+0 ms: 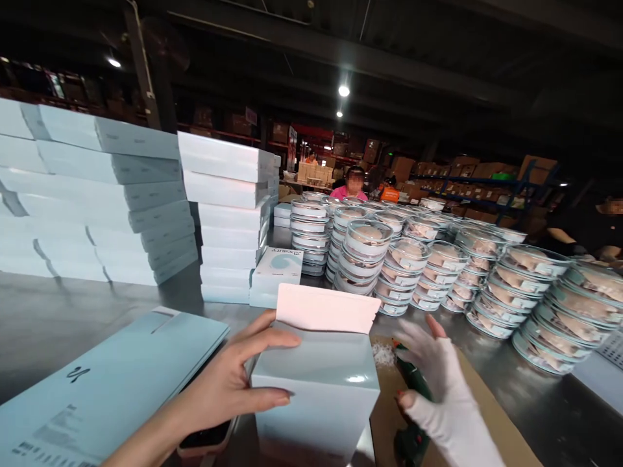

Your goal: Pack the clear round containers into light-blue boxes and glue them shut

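A light blue box [314, 389] stands in front of me, with a pale flap [326, 308] raised along its far top edge. My left hand [248, 370] grips its left side, fingers over the top and thumb on the near face. In a white glove with bare fingertips, my right hand [438, 383] is apart from the box on its right, blurred, fingers spread. Below that hand lies a dark green tool, seemingly a glue gun [413, 376], partly hidden by the hand. It rests on brown cardboard [479, 383] beside a clump of whitish strands [383, 354].
Flat light blue cartons [111, 383] lie at left, with a phone [207, 436] beside them. Behind rise stacked pale boxes [228, 214] and a printed box [277, 272]. Several stacks of round clear-lidded containers [367, 253] fill the right. People [348, 188] are beyond.
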Demonstrator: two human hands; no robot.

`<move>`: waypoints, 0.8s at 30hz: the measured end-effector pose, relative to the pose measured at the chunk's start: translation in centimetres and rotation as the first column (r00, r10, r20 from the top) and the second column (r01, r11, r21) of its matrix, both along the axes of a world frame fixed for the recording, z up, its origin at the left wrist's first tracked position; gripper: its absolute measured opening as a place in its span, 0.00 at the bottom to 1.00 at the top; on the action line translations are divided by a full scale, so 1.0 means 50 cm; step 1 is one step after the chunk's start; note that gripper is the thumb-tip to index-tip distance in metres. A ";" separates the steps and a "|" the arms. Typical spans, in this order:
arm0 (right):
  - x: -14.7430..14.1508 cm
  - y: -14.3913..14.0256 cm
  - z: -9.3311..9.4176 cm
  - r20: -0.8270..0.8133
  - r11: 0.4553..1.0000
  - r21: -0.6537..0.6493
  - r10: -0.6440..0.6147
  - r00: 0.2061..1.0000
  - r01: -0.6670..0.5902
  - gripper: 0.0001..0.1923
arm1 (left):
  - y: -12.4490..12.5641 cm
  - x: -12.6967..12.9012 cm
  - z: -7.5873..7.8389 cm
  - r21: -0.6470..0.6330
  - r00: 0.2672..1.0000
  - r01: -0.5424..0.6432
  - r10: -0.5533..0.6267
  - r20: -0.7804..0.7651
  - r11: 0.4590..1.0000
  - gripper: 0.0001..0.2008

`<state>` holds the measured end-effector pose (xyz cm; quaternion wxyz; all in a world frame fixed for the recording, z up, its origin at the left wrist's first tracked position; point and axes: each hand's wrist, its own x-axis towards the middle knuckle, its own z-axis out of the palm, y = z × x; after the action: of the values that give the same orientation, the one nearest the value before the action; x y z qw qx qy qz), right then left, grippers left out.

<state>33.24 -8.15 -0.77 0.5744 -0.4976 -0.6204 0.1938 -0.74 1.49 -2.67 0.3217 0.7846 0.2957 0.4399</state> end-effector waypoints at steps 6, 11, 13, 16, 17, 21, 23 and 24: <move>-0.112 0.074 -0.002 -0.046 0.865 0.188 0.481 0.876 -0.465 0.42 | -0.004 0.031 -0.005 -0.003 0.945 0.136 -0.128 0.302 0.991 0.22; -0.102 0.042 -0.015 0.206 0.944 0.062 0.305 0.930 -0.324 0.30 | -0.020 0.066 0.002 0.063 0.802 0.173 -0.178 0.570 0.983 0.23; -0.102 0.036 -0.001 0.329 0.938 0.093 0.288 0.900 -0.334 0.29 | -0.024 0.061 0.012 0.064 0.875 0.182 -0.191 0.445 0.981 0.19; -0.102 0.043 0.024 0.471 0.898 0.172 0.286 0.835 -0.405 0.29 | -0.026 0.050 0.027 0.034 0.936 0.207 -0.208 0.284 0.978 0.11; -0.102 0.046 0.032 0.504 0.892 0.184 0.274 0.819 -0.413 0.28 | -0.026 0.049 0.030 0.015 0.939 0.203 -0.199 0.280 0.979 0.10; -0.099 0.052 0.052 0.545 0.888 0.210 0.241 0.803 -0.410 0.27 | -0.031 0.056 0.033 -0.087 0.937 0.159 -0.123 0.326 0.983 0.12; -0.097 0.052 0.052 0.534 0.892 0.199 0.249 0.808 -0.406 0.26 | -0.033 0.056 0.036 -0.114 0.937 0.164 -0.119 0.329 0.980 0.12; -0.096 0.052 0.049 0.504 0.901 0.162 0.276 0.818 -0.403 0.24 | -0.034 0.052 0.039 -0.116 0.937 0.174 -0.129 0.324 0.978 0.12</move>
<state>28.44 -5.56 1.70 0.4230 -0.3297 -0.8398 0.0841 1.86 -0.19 -0.73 0.4531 0.6997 0.2099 0.5110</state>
